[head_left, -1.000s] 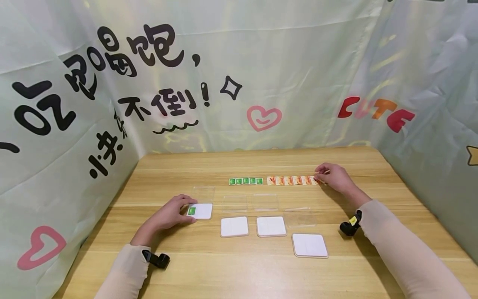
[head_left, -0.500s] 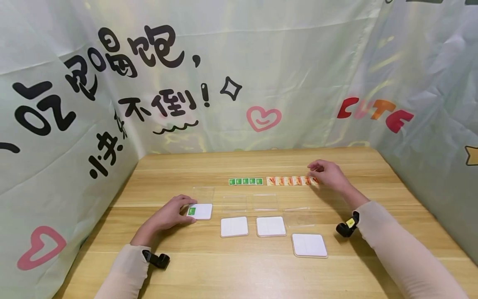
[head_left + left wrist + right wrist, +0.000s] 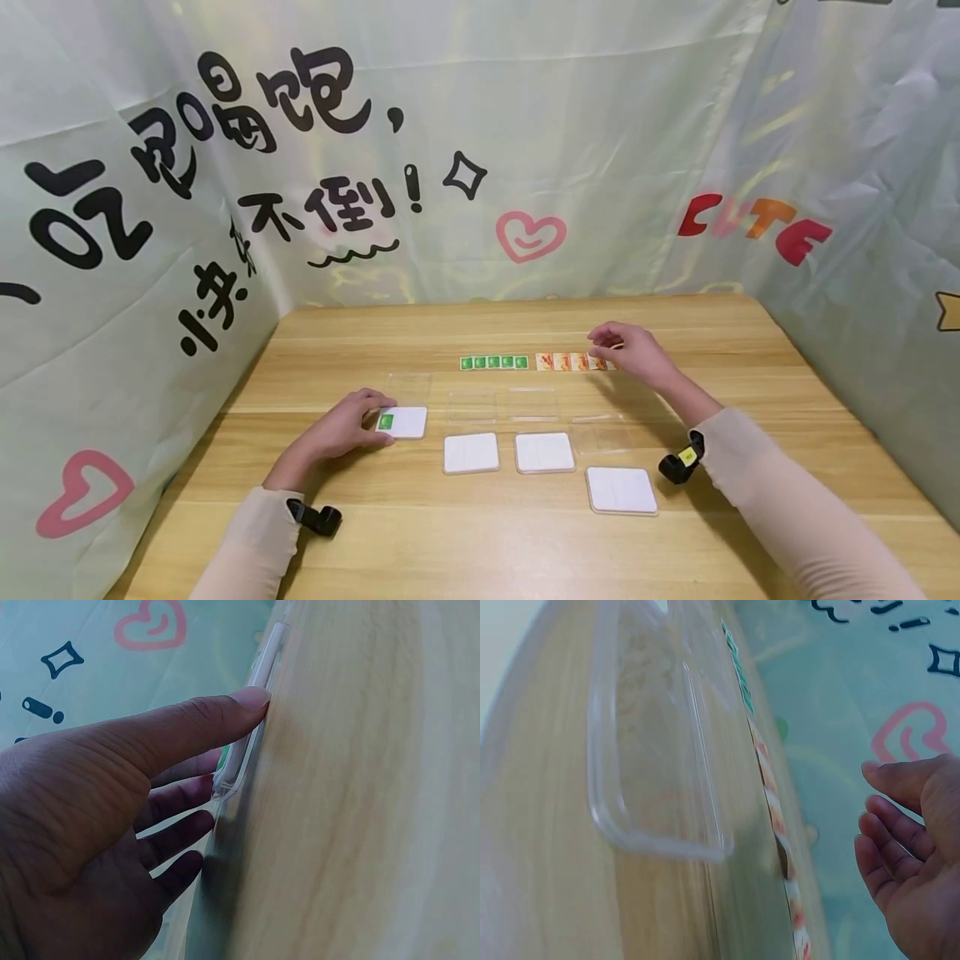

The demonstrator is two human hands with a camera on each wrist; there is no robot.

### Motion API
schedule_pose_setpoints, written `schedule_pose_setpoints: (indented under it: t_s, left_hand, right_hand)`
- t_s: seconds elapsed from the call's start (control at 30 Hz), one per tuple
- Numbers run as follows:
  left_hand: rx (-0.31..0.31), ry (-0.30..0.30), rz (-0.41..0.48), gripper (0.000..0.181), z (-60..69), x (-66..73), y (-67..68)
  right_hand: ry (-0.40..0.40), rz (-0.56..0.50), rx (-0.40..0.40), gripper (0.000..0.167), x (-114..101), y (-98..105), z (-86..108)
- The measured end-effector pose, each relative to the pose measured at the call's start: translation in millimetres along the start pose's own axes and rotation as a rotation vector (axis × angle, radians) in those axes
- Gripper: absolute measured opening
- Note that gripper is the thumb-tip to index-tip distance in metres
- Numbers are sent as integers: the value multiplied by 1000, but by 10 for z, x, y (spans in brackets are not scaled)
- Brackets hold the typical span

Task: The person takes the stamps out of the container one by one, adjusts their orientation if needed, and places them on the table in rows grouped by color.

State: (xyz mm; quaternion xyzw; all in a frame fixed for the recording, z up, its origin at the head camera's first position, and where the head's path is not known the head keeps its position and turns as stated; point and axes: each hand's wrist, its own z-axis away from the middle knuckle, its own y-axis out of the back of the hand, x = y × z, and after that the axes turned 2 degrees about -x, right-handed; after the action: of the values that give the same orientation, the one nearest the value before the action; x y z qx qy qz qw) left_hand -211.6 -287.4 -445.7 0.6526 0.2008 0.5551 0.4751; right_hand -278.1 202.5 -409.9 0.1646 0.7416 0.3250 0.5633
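My left hand [image 3: 347,429] holds the leftmost clear plastic case [image 3: 409,422] by its left end, thumb on the near edge and fingers on the far edge. White lines this case, and a small green square card [image 3: 386,422] lies at its left end. In the left wrist view, the thumb presses the side of the case [image 3: 268,664]. Over the row of orange-and-white small cards [image 3: 561,362] hovers my right hand [image 3: 636,354], hiding the row's right end. The right wrist view shows that hand [image 3: 911,851] with loosely bent fingers and nothing visible in them.
Three more white-lined cases, at left [image 3: 471,453], middle [image 3: 544,452] and right [image 3: 622,490], lie with clear lids raised behind them. A row of several green cards [image 3: 493,362] sits left of the orange ones. Printed fabric [image 3: 615,150] encloses the wooden table [image 3: 480,550].
My right hand has moved left along the orange card row, from its right end towards its middle. The left hand has kept its hold on the leftmost case.
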Motion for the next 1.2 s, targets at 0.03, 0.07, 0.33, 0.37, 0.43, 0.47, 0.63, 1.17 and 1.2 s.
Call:
schedule_pose_setpoints:
  t_s: [0.03, 0.07, 0.33, 0.37, 0.43, 0.47, 0.63, 1.17, 1.2]
  left_hand:
    - [-1, -2, -2, 62, -1, -1, 1]
    - [-1, -5, -5, 62, -2, -2, 1]
    - [-7, -5, -16, 62, -9, -14, -3]
    - [-7, -7, -16, 62, -10, -17, -4]
    - [-5, -11, -15, 62, -12, -26, -5]
    - [-3, -13, -15, 62, -13, -29, -4]
    - [-3, -27, -23, 62, -15, -36, -3]
    - [-5, -32, -27, 63, -15, -12, 8]
    - [-5, -31, -29, 63, -16, -12, 7]
  right_hand:
    - [2, -6, -3, 28, -19, -27, -1]
    - [7, -11, -7, 28, -37, -50, -5]
    - [54, -45, -29, 23, -240, -227, -6]
    - [65, -46, -29, 23, -270, -247, -6]
    - [80, -50, -30, 23, -330, -289, -7]
    - [87, -57, -31, 24, -360, -313, -9]
    - [122, -62, -44, 23, -488, -443, -20]
    - [208, -125, -129, 19, -849, -840, -43]
    - [214, -130, -138, 20, -869, -865, -44]
